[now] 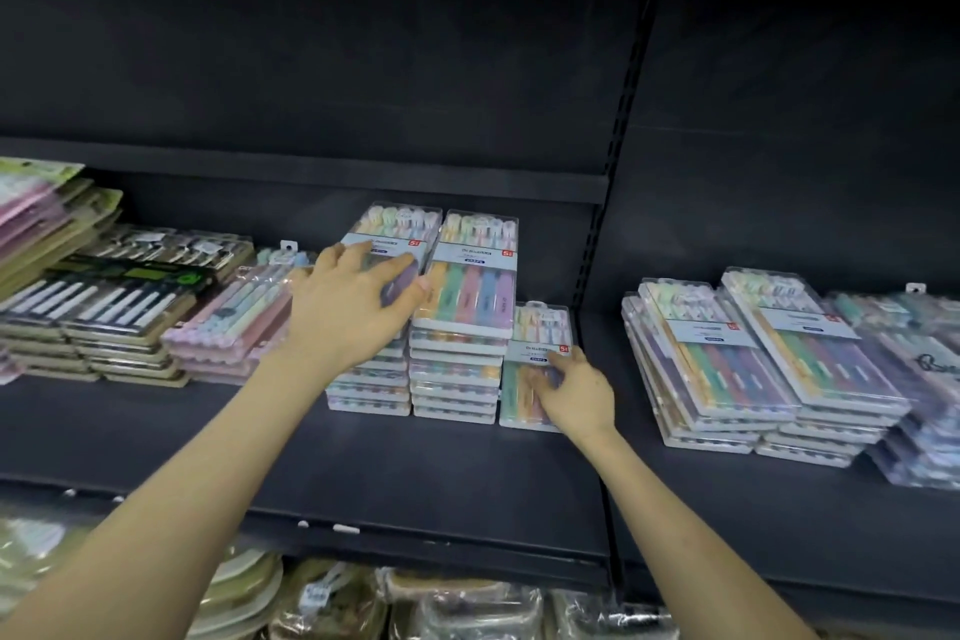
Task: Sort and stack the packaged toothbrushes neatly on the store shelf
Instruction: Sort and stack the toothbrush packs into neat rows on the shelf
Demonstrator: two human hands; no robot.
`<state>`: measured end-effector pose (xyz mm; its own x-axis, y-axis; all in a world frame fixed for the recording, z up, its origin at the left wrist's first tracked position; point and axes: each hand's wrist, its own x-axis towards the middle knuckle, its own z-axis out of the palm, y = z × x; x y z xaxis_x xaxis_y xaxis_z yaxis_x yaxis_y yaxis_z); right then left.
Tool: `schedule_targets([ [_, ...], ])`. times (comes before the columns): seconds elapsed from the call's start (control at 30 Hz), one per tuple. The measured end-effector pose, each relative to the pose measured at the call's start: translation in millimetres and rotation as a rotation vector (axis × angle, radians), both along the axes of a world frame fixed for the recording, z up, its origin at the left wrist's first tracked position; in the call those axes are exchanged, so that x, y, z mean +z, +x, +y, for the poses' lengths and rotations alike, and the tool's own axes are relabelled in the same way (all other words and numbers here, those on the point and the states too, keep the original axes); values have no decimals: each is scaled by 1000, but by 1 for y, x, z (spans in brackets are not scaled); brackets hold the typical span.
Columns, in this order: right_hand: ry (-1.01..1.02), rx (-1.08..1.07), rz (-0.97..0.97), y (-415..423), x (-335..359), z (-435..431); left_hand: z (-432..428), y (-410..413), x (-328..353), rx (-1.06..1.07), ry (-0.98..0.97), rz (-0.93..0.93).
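Note:
Two tall stacks of clear toothbrush packs with pastel brushes stand side by side mid-shelf. My left hand (353, 299) lies on the top pack of the left stack (397, 229), fingers spread and lightly bent over it. The right stack (475, 276) beside it is untouched. To its right a low pile of the same packs (540, 327) lies on the shelf, and my right hand (576, 392) rests on its top pack with fingers curled at the pack's front half. Whether either hand grips its pack is unclear.
More stacks of the same packs (763, 359) sit on the right shelf bay beyond a black upright (597, 244). Pink packs (228, 322) and black-and-beige packs (104, 296) fill the left. The dark shelf front (311, 457) is bare. Goods lie on the shelf below.

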<state>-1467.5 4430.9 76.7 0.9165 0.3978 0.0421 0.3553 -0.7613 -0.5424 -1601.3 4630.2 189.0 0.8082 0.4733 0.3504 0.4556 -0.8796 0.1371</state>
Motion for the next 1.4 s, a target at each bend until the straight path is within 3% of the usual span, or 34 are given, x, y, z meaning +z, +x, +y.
schedule_targets([
  [0.2,38,13,-162,-26,28,-22,-6,-3,5,-6,-4,43],
  [0.3,194,-69,-476,-43,52,-61,-34,-3,10,-61,18,-152],
  [0.4,182,-215,-724,-42,67,-118,-87,7,9,-243,18,-448],
  [0.5,90,-344,-740,-25,72,-173,-148,29,-8,-419,-194,-414],
  [0.67,-51,-411,-457,11,75,-223,-213,85,-46,-367,-706,-14],
  [0.8,-18,-389,-160,43,78,-238,-237,124,-59,-298,-1130,64],
  [0.87,151,-364,80,56,79,-243,-243,134,-61,-220,-1312,41],
  [1.0,538,-399,424,70,79,-253,-244,146,-62,-108,-1466,-3],
  [1.23,446,-399,428,74,82,-252,-238,152,-56,-17,-1673,-44],
  [1.4,509,-398,534,76,88,-256,-238,155,-46,-102,-1714,14],
])
